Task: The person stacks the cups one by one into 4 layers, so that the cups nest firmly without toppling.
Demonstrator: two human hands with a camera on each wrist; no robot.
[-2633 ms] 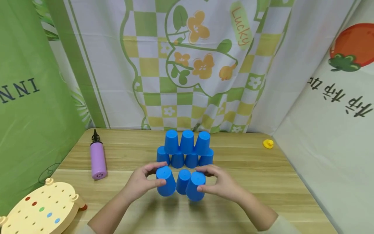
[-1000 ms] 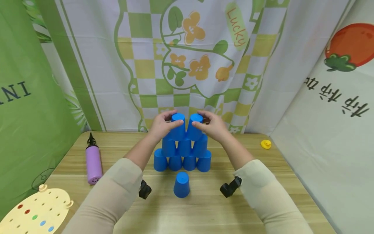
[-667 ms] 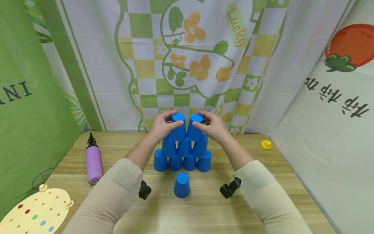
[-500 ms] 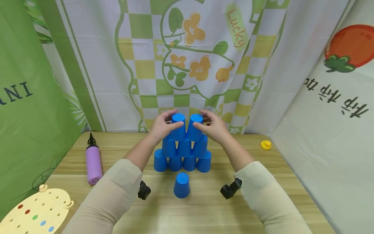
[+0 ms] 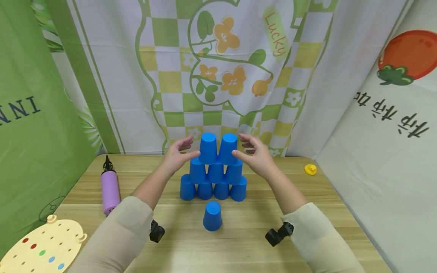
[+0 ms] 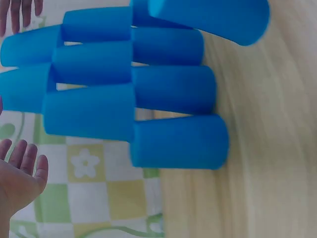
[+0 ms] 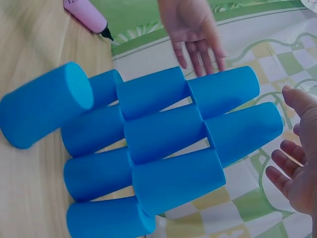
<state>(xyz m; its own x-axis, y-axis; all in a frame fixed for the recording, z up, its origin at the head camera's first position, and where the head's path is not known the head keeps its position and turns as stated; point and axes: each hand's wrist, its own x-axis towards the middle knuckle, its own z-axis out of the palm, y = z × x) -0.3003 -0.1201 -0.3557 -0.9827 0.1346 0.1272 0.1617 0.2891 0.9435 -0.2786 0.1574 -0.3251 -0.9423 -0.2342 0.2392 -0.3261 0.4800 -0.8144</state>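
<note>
Upside-down blue plastic cups are stacked in a pyramid on the wooden table. Several form the bottom row, three make up the middle row, and two stand side by side on top. Beside the upper left cup is my left hand, its fingers spread and its thumb tip close to the cup's side. My right hand is spread likewise at the upper right cup, its thumb tip right at the cup's edge. Another upside-down blue cup stands alone in front of the pyramid.
A purple hand pump lies on the left of the table. A cream pegboard with coloured dots is at the front left. A small yellow duck sits at the back right. A patterned curtain hangs behind the table.
Both hands brought two cups from the front onto the pyramid's third level. Since half a second ago the fingers have let go and the hands have moved apart, outward from the top cups.
</note>
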